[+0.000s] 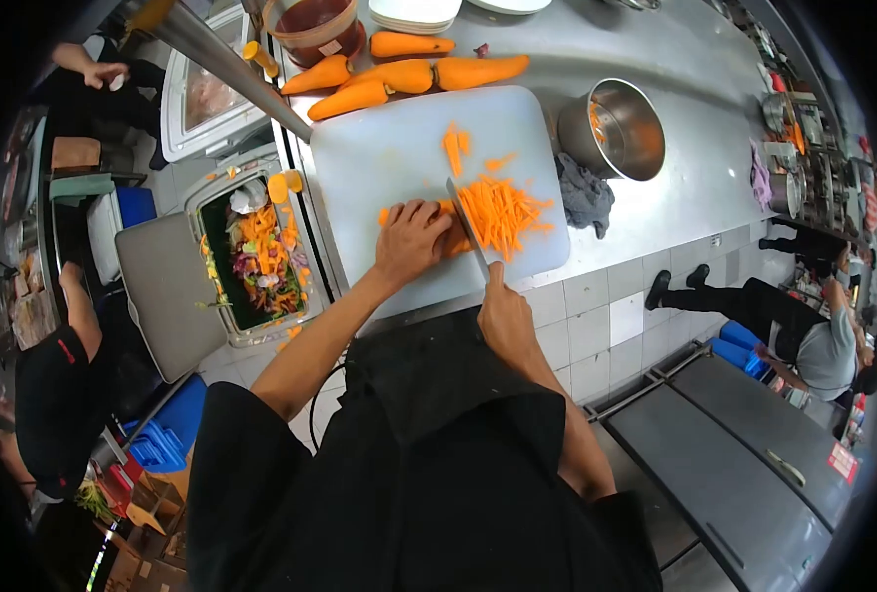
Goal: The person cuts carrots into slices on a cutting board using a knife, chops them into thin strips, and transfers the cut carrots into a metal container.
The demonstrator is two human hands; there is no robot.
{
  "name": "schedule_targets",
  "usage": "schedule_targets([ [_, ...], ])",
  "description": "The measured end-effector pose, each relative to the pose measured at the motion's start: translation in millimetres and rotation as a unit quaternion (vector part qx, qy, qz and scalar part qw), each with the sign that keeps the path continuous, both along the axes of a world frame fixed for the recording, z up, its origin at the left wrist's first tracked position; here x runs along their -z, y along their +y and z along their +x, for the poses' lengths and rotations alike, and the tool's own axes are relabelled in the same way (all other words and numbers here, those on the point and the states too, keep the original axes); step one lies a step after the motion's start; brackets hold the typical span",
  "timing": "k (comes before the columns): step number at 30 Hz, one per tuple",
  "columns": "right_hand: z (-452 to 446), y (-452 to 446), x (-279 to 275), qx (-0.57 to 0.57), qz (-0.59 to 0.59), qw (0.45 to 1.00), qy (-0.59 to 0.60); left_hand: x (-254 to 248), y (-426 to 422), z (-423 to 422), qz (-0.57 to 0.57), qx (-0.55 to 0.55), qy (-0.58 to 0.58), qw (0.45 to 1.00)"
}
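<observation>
On the white cutting board [360, 168], my left hand [411, 243] is closed with curled fingers over carrot slices [446, 209], pressing them down. My right hand [508, 318] grips the handle of a kitchen knife [470, 225]. Its blade stands between my left fingertips and a heap of cut carrot strips [503, 212]. A few loose carrot pieces [455, 146] lie farther up the board. Several whole peeled carrots [394, 75] rest along the board's far edge. How much carrot is under my left palm is hidden.
A steel pot [646, 128] with some carrot bits inside stands right of the board, near a grey cloth [584, 194]. At left is an open bin [310, 301] of vegetable scraps. A metal post [231, 69] rises by the counter. Other people [803, 331] stand on both sides.
</observation>
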State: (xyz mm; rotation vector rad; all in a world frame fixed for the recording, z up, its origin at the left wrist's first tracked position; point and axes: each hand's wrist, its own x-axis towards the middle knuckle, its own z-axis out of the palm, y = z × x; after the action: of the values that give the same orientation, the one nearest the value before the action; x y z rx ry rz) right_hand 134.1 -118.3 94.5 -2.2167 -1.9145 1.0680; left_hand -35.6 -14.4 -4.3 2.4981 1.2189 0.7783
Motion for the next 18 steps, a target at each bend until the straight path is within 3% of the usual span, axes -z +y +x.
schedule_targets([
  [5, -5.3, -8.2, -12.7, -0.011, -0.025, 0.999, -0.024, -3.4, 4.3, -1.5, -0.011, 0.003, -0.01, 1.0],
  [10, -6.8, 11.9, 27.9, -0.004, 0.113, 0.994, -0.013, 0.6, 8.7, -2.5, -0.015, -0.003, 0.01, 1.0],
  [15, -7.7, 7.4, -22.9, -0.01, 0.032, 0.999, -0.009, -3.1, 3.6, -2.2, -0.01, -0.001, -0.001, 1.0],
  [18, -6.8, -4.5, -11.3, -0.003, 0.037, 0.999, 0.001, -5.7, 4.3, -3.1, -0.019, 0.002, -0.002, 1.0],
])
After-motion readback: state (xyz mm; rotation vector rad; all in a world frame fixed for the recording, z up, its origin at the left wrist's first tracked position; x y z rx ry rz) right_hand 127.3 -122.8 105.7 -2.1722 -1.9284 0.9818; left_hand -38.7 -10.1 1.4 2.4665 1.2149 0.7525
